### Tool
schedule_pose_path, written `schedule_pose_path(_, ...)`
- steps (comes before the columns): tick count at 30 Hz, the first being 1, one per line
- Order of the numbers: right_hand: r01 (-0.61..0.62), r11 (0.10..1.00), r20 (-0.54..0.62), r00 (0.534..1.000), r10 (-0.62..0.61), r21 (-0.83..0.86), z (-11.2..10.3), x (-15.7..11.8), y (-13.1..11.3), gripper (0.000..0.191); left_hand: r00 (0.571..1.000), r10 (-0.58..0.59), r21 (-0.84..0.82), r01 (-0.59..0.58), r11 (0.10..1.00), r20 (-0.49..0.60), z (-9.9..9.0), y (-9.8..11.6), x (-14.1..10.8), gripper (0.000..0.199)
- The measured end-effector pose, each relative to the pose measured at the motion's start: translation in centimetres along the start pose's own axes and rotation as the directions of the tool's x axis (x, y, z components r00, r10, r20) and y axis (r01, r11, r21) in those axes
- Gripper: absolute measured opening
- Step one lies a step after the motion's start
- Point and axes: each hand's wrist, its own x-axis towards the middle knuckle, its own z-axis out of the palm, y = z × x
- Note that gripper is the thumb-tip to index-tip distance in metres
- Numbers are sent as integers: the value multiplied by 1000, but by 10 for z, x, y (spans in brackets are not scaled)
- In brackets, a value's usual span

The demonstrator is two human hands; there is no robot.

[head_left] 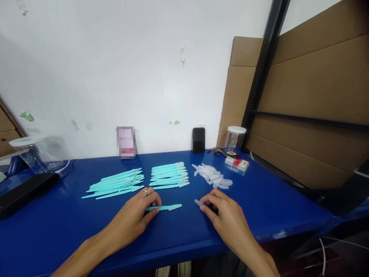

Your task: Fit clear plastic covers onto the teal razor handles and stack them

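Note:
My left hand [147,206] pinches the handle of a turquoise eyebrow razor [174,207], whose blade end points right. Between the fingers of my right hand [217,206] is a translucent plastic cap [197,202], apart from the razor. Beyond my left hand lies a loose, slanted pile of turquoise razors [115,184]. A second group of razors [168,175] sits beside it in a neater row, with pale ends to the right. A heap of translucent caps [212,175] is just past my right hand.
The blue table [178,242] meets a white wall. Along the back stand a blurred pink card [126,142], a black phone-like device [198,140] and a clear jar [235,139]. Keys [218,151] and a red-and-white pack [236,163] lie right; a black case [25,192] and another jar [43,154] left.

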Motion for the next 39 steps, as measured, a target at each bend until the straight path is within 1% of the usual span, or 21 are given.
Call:
schedule_pose_path(2, 23, 999, -2, 1000, -23, 42, 0, 0, 0, 15, 1000, 19, -3, -19, 1000, -1, 3, 6, 1, 12)
schedule_pose_path(5, 55, 989, -20, 998, -53, 138, 0, 0, -3, 15, 999, 37, -5, -37, 999, -38, 8, 15, 1, 11)
schedule_pose_path(8, 28, 960, -42, 999, -17, 278, 2, -1, -8, 13, 997, 34, -15, -35, 999, -75, 12, 19, -1, 11)
schedule_pose_path(10, -26, 915, -39, 998, 45, 402, 4, -1, -10, 15, 995, 42, -21, -44, 999, -87, 14, 19, -2, 13)
schedule_pose_path(12, -87, 847, -7, 994, 106, 524, 6, 0, -9, 20, 996, 29, -66, -35, 997, -88, 14, 18, -2, 14)
schedule_pose_path(15, -155, 734, 63, 986, 152, 661, 4, 2, -7, 28, 997, -35, -224, 17, 974, -76, 12, 18, -2, 12)
schedule_pose_path(17, -167, 685, 77, 984, 160, 709, 0, 3, -6, 28, 996, -54, -321, 29, 946, -69, 11, 22, -1, 11)
schedule_pose_path(20, -173, 655, 95, 984, 153, 735, -5, 4, -5, 23, 997, -69, -411, 49, 911, -35, 11, 30, 0, 14)
schedule_pose_path(23, -186, 637, 132, 983, 131, 748, -9, 4, -5, 20, 996, -86, -432, 66, 899, -26, 14, 34, 1, 16)
schedule_pose_path(28, -168, 647, 135, 986, 101, 744, -10, 3, -7, 16, 996, -71, -392, 40, 919, -63, 17, 32, 1, 17)
schedule_pose_path(33, -170, 653, 142, 985, 96, 738, -9, 3, -11, 20, 996, -53, -331, 25, 943, -77, 18, 32, 0, 17)
schedule_pose_path(36, -165, 658, 124, 986, 108, 735, -9, 3, -14, 22, 995, -53, -311, 23, 950, -87, 19, 32, 0, 18)
schedule_pose_path(39, -151, 645, 102, 988, 113, 749, -8, 4, -13, 23, 995, -58, -311, 29, 950, -83, 18, 32, 0, 17)
